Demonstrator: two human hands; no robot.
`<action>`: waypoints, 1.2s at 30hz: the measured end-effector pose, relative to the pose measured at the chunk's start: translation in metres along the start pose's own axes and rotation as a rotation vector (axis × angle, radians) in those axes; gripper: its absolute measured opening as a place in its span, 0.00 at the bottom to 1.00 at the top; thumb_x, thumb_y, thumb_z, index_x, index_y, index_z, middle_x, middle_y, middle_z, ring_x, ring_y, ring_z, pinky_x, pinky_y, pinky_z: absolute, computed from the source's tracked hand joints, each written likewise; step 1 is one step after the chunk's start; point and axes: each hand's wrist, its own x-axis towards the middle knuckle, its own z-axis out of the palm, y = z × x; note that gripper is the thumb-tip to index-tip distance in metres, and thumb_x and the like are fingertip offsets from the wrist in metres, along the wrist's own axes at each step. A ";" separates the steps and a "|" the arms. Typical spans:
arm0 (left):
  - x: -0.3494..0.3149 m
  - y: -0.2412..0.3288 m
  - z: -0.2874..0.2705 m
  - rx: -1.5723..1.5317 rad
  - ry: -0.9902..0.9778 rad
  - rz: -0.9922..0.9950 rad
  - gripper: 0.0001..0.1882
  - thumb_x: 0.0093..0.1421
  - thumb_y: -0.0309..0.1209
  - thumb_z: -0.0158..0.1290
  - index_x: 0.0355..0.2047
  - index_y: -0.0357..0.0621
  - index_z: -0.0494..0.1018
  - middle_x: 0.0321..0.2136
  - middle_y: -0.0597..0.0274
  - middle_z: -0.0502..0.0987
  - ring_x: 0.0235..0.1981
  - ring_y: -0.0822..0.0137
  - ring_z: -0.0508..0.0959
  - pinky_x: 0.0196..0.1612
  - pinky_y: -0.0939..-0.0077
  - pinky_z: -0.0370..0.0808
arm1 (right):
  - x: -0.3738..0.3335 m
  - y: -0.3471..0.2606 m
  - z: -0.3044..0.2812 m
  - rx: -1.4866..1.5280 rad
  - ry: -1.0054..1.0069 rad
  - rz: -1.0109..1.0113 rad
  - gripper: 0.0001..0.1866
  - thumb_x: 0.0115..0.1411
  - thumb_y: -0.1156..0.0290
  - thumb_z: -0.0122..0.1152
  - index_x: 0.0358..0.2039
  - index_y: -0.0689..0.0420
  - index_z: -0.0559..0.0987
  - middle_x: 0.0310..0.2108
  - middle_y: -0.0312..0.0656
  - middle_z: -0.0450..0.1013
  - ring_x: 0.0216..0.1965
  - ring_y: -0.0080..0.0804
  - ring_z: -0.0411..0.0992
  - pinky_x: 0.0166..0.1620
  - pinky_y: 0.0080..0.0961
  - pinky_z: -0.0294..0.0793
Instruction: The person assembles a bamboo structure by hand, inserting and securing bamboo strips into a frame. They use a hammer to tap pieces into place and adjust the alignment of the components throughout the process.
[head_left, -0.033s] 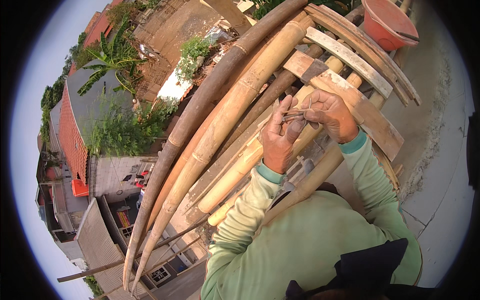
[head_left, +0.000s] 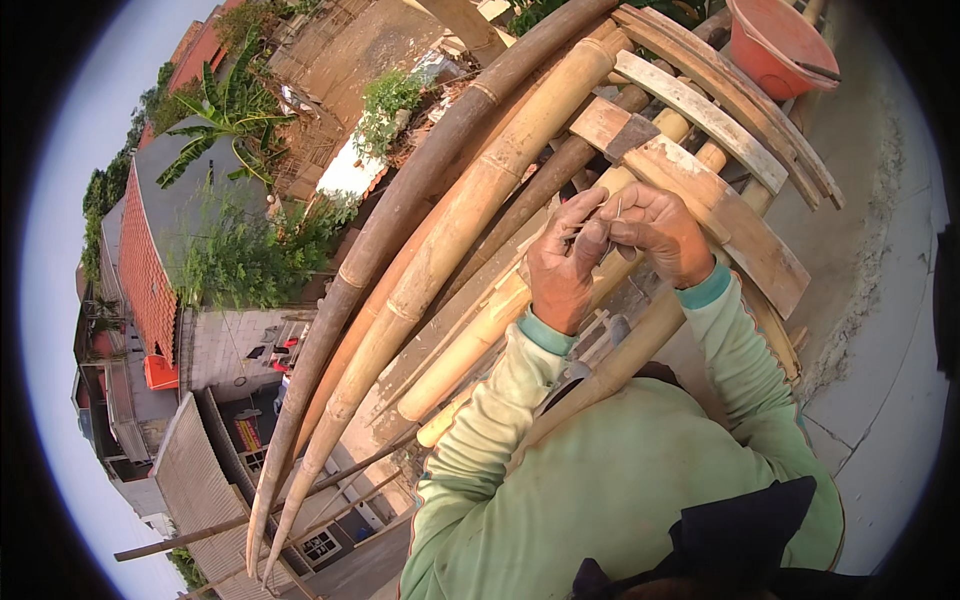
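Nearest: the wearer's faded green shirt [head_left: 640, 490], soiled across the front, its lower part cut off by a dark cloth [head_left: 745, 530] that fills the bottom edge. Pale green sleeves, teal cuffs.

Left hand [head_left: 563, 270]: dusty, thumb and fingers closed in a pinch on a few slim pieces [head_left: 619, 208]. Right hand [head_left: 662, 232]: fingertips pinched on them too, just beside the left, the two hands nearly meeting. The pieces sit between the fingertips, above the bamboo. Thin, straight, stick-like; one stands roughly upright, others lie across. Number unclear, most of their length covered by fingers. Nails, wire or slivers: cannot tell.

Under and beyond the hands: a pale bamboo pole [head_left: 450, 240], ringed at its nodes, alongside a dark brown pole [head_left: 415, 180]; both look bowed by the lens, and their top ends run near or past the upper edge. More poles below, partly hidden by the hands and forearms. To the right, a wide plank [head_left: 690, 180] with a dark patch, then a whitish board [head_left: 705, 120].

Farther: a red-orange basin [head_left: 760, 65], some tool lying over its rim, shape hard to read. Grey concrete [head_left: 885, 400] at right.

Farthest, left: banana plant [head_left: 205, 130], red tiled roof [head_left: 150, 275], and a small red-and-yellow sign [head_left: 248, 435], lettering too small to read.
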 end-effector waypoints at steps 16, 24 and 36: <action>-0.035 -0.041 -0.031 0.235 0.033 -0.055 0.15 0.68 0.33 0.61 0.48 0.35 0.80 0.36 0.64 0.80 0.31 0.77 0.73 0.32 0.80 0.68 | -0.010 0.020 0.000 -0.288 0.346 0.016 0.17 0.67 0.58 0.68 0.36 0.62 0.84 0.31 0.37 0.80 0.30 0.21 0.76 0.36 0.19 0.73; -0.033 -0.045 -0.049 0.122 0.182 -0.231 0.11 0.67 0.32 0.63 0.41 0.34 0.82 0.32 0.68 0.80 0.30 0.78 0.73 0.35 0.80 0.70 | 0.009 0.012 -0.024 -1.586 0.638 -0.513 0.18 0.62 0.57 0.70 0.48 0.53 0.84 0.49 0.43 0.78 0.50 0.46 0.74 0.51 0.41 0.71; 0.014 -0.060 -0.050 0.014 0.163 -0.227 0.12 0.66 0.30 0.63 0.46 0.36 0.81 0.31 0.69 0.82 0.22 0.84 0.66 0.26 0.87 0.61 | 0.013 0.017 -0.081 -1.637 0.610 -0.053 0.21 0.65 0.56 0.65 0.50 0.59 0.80 0.47 0.50 0.76 0.50 0.51 0.75 0.54 0.45 0.75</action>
